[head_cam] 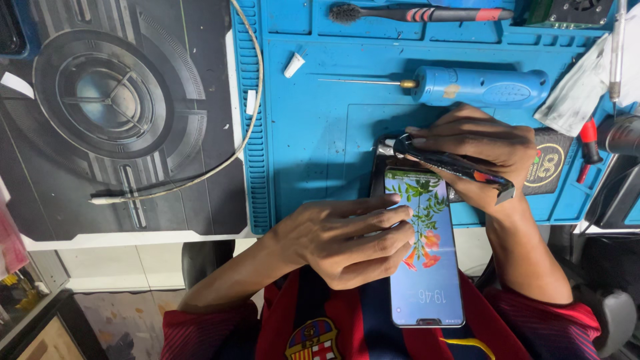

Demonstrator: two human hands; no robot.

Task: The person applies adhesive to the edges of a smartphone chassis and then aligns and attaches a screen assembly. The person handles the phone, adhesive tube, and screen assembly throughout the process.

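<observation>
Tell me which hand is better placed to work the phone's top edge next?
Probably the right hand: it grips the black tool, whose tip sits at the top edge of the phone. The left hand lies flat, steadying the screen.

I count one phone with its screen lit, one dark pair of tweezers, one blue rotary tool, one brush with a red and black handle, one white cable, one blue work mat, one small white cap, and two hands, left and right.
</observation>
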